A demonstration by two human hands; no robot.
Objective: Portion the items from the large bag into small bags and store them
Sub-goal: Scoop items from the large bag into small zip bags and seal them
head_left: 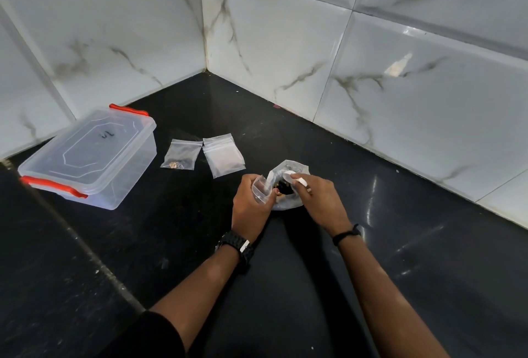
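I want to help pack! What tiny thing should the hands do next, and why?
Probably drop a few pieces into the small bag. The left hand holds it open beside the large bag, the right hand is at that bag's mouth, and only one filled bag lies by the box.

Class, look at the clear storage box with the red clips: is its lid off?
No. The lid sits closed on the storage box, with both red clips at its ends.
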